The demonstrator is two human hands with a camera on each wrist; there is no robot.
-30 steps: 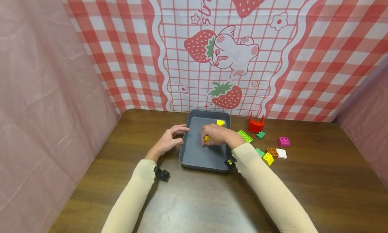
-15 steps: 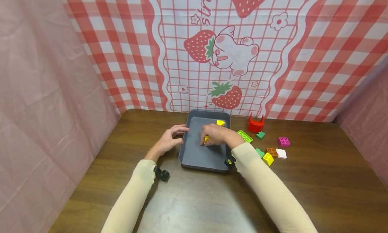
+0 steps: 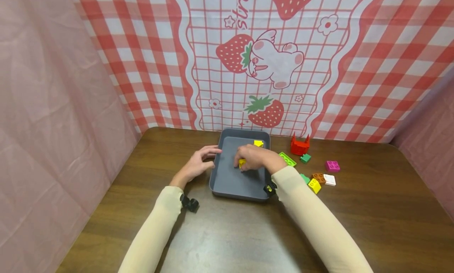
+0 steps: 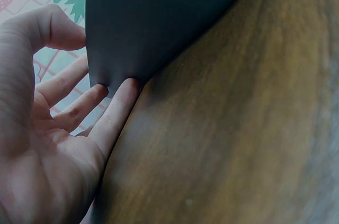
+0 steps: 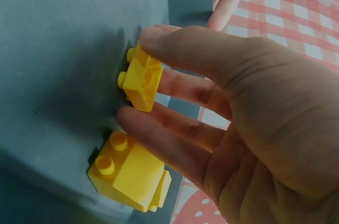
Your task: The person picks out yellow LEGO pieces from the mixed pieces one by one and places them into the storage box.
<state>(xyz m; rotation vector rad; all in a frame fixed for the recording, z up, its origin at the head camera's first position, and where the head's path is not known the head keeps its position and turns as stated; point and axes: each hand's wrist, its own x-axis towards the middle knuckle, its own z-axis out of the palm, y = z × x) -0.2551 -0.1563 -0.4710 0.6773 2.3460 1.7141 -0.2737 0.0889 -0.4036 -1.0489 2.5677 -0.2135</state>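
A dark grey tray lies on the table, two yellow building bricks inside. My left hand stays at its left side, thumb apart and fingertips against the outer wall in the left wrist view. My right hand reaches down into the tray, with one yellow brick between thumb and fingers. The thumb tip overlaps its upper end in the right wrist view, and its studs face the tray floor. Farther back, near the right wall, the second yellow brick lies tipped over.
Right of the tray lie a lime plate, a red castle-like piece, a small green brick, a magenta brick, a brown brick, a white piece and another yellow brick. A checked cloth hangs behind.
The right hand's fingers have spread slightly and its index fingertip has shifted a little left and back, showing more of the yellow brick. The left hand has not moved.
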